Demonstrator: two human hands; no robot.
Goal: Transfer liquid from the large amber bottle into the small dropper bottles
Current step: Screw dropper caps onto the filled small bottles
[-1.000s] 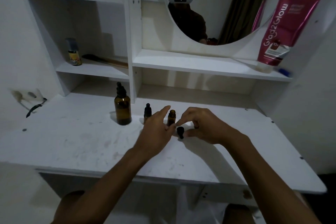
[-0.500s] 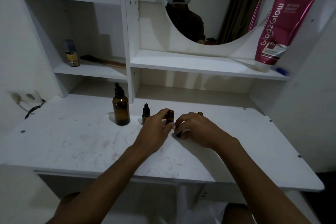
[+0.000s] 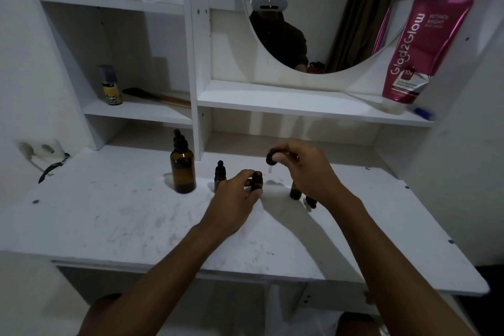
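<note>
The large amber bottle point(image 3: 182, 169) stands capped with a black dropper top on the white desk point(image 3: 114, 215). To its right stands a small dropper bottle point(image 3: 219, 173) with its cap on. My left hand point(image 3: 236, 196) grips an uncapped small amber bottle point(image 3: 257, 180) standing on the desk. My right hand point(image 3: 305, 169) pinches a black dropper cap point(image 3: 271, 157), lifted above and right of that bottle, its glass tip pointing down. Another small amber bottle point(image 3: 295, 192) stands partly hidden under my right hand, and a loose black cap point(image 3: 311, 202) lies beside it.
Shelves rise behind the desk. A spray can point(image 3: 110, 84) and a brush point(image 3: 156, 97) sit on the left shelf, a pink tube point(image 3: 421, 54) leans on the right shelf, and a round mirror point(image 3: 327, 8) hangs above. A wall socket point(image 3: 41, 148) is at far left.
My right hand has lifted the dropper cap up off the small bottle. My left hand has closed round that bottle. A further small bottle and a loose cap now show under my right hand.
</note>
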